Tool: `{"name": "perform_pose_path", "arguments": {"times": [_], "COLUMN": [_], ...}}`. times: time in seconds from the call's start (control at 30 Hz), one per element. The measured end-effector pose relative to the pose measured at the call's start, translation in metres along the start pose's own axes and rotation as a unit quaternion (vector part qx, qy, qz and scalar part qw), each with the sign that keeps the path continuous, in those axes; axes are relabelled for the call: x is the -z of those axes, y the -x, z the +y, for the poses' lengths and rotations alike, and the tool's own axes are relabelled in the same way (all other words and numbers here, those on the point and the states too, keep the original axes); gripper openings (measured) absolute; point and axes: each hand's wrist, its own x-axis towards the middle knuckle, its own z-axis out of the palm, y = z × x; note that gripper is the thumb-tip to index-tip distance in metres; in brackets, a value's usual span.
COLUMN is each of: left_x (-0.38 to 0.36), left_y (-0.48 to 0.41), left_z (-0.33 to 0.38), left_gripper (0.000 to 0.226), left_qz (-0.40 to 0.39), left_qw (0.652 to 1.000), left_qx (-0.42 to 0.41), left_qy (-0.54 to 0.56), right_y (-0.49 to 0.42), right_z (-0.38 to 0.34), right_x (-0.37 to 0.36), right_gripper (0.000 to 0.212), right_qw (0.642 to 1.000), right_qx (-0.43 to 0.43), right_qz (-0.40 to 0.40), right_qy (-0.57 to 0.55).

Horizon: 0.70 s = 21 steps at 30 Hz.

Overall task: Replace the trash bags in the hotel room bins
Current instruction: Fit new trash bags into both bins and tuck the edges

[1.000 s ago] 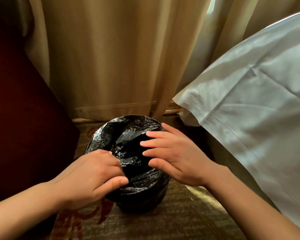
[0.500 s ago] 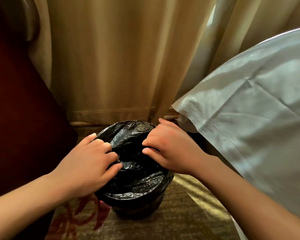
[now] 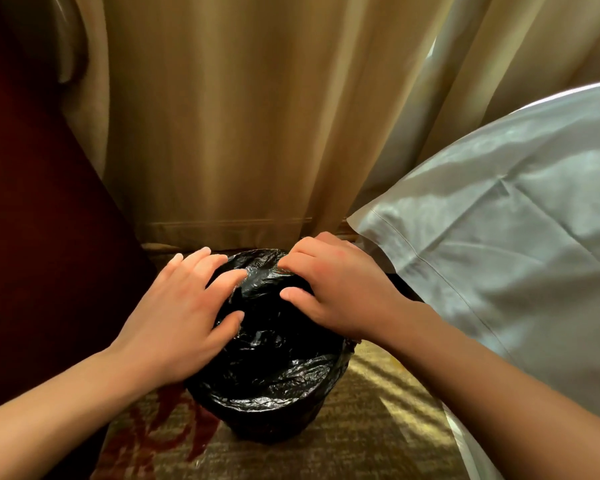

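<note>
Here, black trash bag [image 3: 274, 368] under left hand [image 3: 177, 317], right hand [image 3: 340, 289]

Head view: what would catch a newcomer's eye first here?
Two bare hands, the left hand and right hand, press on the black trash bag lining a small bin on the carpet, centre frame. A white pillow juts in from the right, with beige curtains behind.

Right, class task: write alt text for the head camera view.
Two bare hands, left and right, press a black trash bag over the far rim of a small bin on patterned carpet, between a beige curtain and a white pillow.
</note>
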Motion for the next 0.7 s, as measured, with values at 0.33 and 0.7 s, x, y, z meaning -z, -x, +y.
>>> {"name": "perform_pose_path", "arguments": {"times": [0.33,0.7], "left_x": [0.137,0.425], "left_y": [0.004,0.017], "left_z": [0.012,0.055], "left_gripper": [0.085,0.077], "left_qz": [-0.091,-0.131], "left_qw": [0.992,0.984], "left_qx": [0.086,0.113], "left_qy": [0.026,0.032], "right_y": [-0.01,-0.01], "right_z": [-0.016,-0.048], "right_x": [0.128,0.428], "right_gripper": [0.047,0.052], "right_qw": [0.989,0.976], "right_qx": [-0.09,-0.165], "right_qz": [-0.103,-0.129], "right_qy": [-0.053,-0.061]}}
